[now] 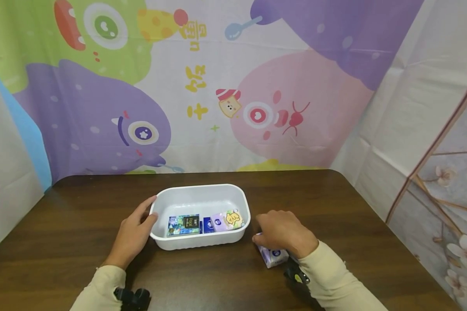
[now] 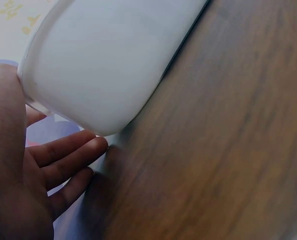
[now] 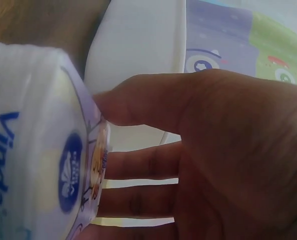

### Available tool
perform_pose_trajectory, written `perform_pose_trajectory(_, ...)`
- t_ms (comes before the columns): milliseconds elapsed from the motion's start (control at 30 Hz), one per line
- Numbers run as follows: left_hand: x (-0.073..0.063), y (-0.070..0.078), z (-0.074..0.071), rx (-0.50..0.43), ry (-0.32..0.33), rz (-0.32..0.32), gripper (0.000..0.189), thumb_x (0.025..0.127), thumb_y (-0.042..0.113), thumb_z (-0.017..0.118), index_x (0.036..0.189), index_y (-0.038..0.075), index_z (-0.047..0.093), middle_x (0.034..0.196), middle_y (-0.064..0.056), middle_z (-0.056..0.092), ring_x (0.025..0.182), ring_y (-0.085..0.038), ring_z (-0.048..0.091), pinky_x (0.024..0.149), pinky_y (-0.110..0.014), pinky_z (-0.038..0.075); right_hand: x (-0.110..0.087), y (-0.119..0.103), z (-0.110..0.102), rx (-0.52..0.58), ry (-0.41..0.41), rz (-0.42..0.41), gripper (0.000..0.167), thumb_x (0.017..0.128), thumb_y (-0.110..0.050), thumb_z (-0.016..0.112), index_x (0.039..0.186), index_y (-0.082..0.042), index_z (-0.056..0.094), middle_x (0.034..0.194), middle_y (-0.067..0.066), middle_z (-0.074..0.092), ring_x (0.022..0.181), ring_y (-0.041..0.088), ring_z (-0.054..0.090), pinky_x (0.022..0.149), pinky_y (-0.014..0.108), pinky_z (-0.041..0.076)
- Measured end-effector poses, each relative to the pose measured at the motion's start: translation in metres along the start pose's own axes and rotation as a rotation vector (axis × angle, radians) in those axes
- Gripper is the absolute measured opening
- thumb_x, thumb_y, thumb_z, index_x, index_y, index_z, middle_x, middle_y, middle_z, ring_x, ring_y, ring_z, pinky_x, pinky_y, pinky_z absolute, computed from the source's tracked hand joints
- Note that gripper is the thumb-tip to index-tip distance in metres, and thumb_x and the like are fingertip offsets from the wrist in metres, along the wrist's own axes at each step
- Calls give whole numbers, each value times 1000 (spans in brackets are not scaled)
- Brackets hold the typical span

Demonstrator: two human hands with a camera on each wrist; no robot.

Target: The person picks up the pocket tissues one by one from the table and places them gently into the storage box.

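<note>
A white plastic basin [image 1: 198, 239] stands on the table, with several small packs in its bottom. My left hand [image 1: 134, 233] holds the basin's left end, the thumb over the rim and the fingers along the outer wall; in the left wrist view the hand [image 2: 53, 165] is at the basin's corner [image 2: 108, 65]. To the right of the basin, my right hand [image 1: 284, 231] grips a purple-and-white tissue pack [image 1: 274, 258] from above. Blue "Vinda" lettering shows on this pack [image 3: 33, 150] in the right wrist view; the fingertips are partly hidden behind it.
Inside the basin lie a blue-green pack with a dark label [image 1: 183, 225], a dark blue pack [image 1: 208, 225] and a lilac pack with a yellow cartoon figure [image 1: 227, 220]. The brown wooden table [image 1: 202, 280] ends at a cartoon-printed cloth [image 1: 202, 142]. A pale curtain hangs at right.
</note>
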State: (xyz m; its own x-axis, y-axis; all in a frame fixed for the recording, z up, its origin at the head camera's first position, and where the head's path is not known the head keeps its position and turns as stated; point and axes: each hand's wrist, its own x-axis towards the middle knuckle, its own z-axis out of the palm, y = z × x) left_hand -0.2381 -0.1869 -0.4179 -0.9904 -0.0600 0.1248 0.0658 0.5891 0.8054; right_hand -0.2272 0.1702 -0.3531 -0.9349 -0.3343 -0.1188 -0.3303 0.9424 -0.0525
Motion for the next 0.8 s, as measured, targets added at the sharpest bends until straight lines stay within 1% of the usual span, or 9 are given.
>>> perform_pose_trajectory(200, -1, 1, -1, 1, 0, 4, 54, 105, 36, 46, 157, 23, 36, 133, -25, 59, 121, -38, 55, 97, -58, 42, 2, 0, 0, -11, 12, -1, 23, 87, -39, 67, 87, -15, 67, 71, -3, 56, 66, 19, 54, 64, 43, 47)
perform_pose_trajectory(433, -1, 2, -1, -6, -8, -16, 54, 105, 36, 46, 157, 24, 36, 134, -24, 58, 121, -38, 54, 97, -57, 42, 2, -1, -1, 4, 21, -11, 23, 89, -39, 67, 79, -18, 62, 67, -5, 54, 62, 16, 53, 59, 40, 43)
perform_pose_trajectory(700, 1, 0, 0, 4, 10, 3, 53, 105, 35, 46, 156, 23, 37, 129, -23, 61, 116, -36, 56, 93, -53, 43, 1, -1, 0, 14, 24, -17, 24, 89, -39, 68, 81, -18, 62, 68, -5, 54, 64, 16, 53, 61, 41, 44)
perform_pose_trajectory(800, 1, 0, 0, 4, 9, 4, 53, 105, 35, 46, 156, 23, 37, 130, -23, 60, 117, -37, 56, 94, -54, 43, 3, 0, 0, 15, 27, -20, 24, 90, -40, 68, 83, -18, 63, 68, -5, 54, 64, 16, 53, 61, 41, 44)
